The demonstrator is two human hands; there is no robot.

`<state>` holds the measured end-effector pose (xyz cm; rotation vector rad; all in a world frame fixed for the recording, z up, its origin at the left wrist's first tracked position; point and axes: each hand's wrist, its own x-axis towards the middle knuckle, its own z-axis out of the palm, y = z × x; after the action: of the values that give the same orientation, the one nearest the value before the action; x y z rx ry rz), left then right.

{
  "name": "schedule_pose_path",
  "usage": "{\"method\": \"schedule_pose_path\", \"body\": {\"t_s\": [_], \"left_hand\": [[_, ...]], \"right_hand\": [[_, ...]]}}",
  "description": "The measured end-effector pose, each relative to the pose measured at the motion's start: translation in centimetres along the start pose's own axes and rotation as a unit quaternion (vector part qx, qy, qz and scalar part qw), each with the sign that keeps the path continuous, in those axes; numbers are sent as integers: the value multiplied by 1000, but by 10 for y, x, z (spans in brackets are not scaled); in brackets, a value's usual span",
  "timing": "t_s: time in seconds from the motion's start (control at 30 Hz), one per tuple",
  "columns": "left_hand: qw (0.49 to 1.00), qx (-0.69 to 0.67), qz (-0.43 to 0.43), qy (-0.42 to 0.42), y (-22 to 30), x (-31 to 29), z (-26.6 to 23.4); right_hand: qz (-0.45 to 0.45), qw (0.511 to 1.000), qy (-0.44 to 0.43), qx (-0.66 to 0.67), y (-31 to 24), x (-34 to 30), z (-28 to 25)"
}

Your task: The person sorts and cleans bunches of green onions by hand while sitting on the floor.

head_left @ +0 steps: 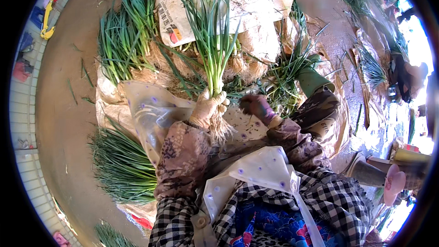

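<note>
Green onions (215, 59) in a bunch stand nearly upright, leaves up, in your L hand (208, 106), ctr of the view, just above your lap. Your fingers wrap the pale stems near the base, w/ stringy roots (220, 126) hanging below the grip. Your R hand (257, 107) is just to the right, apart from the bunch; it's blurred & dark, fingers seemingly curled, so you can't tell if it holds anything. Both forearms wear brown camo sleeves (183, 155). Under & around your hands spreads a clear plastic sheet (151, 105) w/ purple dots; more of it lies over your b&w checked garment (327, 196).

Beyond the bunch, a printed white sack (249, 16) partly covers more rooted onions. To its left, a leafy pile (121, 32) leans w/ roots toward you; at lower L, near your L sleeve, lies another thick bundle (123, 167), leaves pointing outward. On the R, loose leaves (286, 73) tangle beside a green boot (315, 80).

Farther out, brown floor (59, 91) runs to a tiled strip (23, 123) at far L, w/ a yellow object (47, 18) near the top. At far R, a pink item (394, 185) sits amid clutter, well apart from your hands.
</note>
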<state>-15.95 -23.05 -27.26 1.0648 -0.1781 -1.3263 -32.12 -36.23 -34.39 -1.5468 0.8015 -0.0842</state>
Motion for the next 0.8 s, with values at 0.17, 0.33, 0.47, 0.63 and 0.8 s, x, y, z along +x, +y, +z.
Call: {"method": "schedule_pose_path", "body": {"t_s": [0.17, 0.33, 0.47, 0.63, 0.8], "left_hand": [[994, 82, -29, 64, -3, -53, 1], [982, 182, -37, 45, -25, -83, 20], [983, 174, -51, 22, -38, -93, 24], [995, 18, -95, 17, -44, -121, 15], [995, -66, -79, -2, -15, -165, -10]], "right_hand": [[-180, 976, 88, 89, -104, 12, 0], [-207, 976, -18, 71, -135, 58, -17], [-260, 951, 17, -168, -96, 96, -11], [-68, 870, 301, -384, -30, 126, -47], [19, 923, 296, -247, 59, 119, -94]]}}
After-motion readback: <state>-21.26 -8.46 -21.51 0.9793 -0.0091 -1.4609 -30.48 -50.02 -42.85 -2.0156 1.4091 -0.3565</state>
